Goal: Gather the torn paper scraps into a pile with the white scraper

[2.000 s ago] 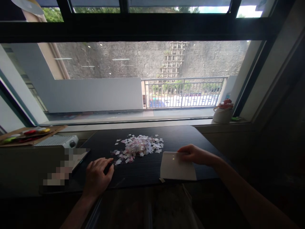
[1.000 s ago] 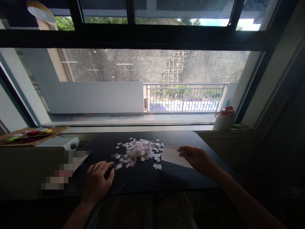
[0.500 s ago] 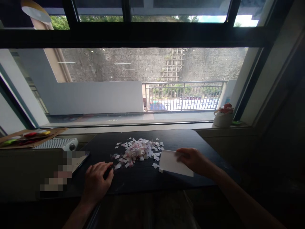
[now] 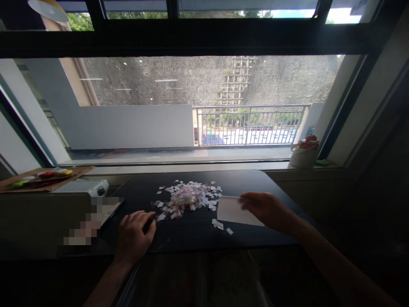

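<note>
A heap of small cut paper pieces, mostly white with some pinkish ones, lies on the dark table. My right hand pinches a white sheet of paper by its far right side. The sheet's left edge comes up close to the right side of the heap. A few loose paper squares lie just in front of the sheet. At the heap's near left corner rests my left hand, loosely curled, with thumb and index finger apart and nothing visible between them.
Left of the table stands a pale box-like unit, with brown cardboard and colourful items on top. A partly blurred flat object lies at the table's left edge. A white pot stands on the window sill.
Several loose paper squares now show in front of the sheet, where fewer showed before. The sheet is tilted differently in my right hand. My left hand stays beside the heap; the view has shifted slightly.
</note>
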### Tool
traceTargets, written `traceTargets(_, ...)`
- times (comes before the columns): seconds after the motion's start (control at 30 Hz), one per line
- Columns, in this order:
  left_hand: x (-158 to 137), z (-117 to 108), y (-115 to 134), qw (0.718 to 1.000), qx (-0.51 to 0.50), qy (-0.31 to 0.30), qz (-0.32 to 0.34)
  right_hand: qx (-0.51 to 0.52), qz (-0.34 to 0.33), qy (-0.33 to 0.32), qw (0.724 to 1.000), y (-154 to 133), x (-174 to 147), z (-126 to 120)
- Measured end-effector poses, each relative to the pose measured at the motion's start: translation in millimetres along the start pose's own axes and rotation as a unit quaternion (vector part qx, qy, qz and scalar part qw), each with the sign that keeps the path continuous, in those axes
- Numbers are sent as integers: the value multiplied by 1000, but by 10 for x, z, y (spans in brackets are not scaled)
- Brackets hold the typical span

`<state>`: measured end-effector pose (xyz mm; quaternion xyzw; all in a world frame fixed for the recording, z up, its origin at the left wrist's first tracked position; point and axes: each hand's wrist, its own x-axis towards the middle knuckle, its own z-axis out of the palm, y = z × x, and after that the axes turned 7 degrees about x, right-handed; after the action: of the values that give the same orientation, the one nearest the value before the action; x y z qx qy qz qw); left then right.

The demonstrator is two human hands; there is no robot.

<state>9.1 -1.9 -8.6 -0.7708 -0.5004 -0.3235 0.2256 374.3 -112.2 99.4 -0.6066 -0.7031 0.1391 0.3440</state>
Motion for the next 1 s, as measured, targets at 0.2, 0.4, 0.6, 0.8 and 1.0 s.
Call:
traceTargets(0.2, 4, 44, -49, 1000, -10, -12, -3, -20, 3, -12, 1000, -7, 91, 50)
traceTargets(0.4, 85, -46, 27, 1000, -6, -8, 7, -9, 2, 5, 1000, 5, 7, 56)
traceTargets(0.6, 389, -226, 645, 985, -71, -98, 120, 3, 33, -10, 999, 55, -129, -85)
traceTargets(0.8, 650, -80, 1244, 935, -107, -215, 261, 3, 32, 2, 999, 66, -115, -19)
traceTargets(1.0, 742, -64, 1283, 916, -78, -228, 320, -33, 42, 22, 998, 81, -179, -56)
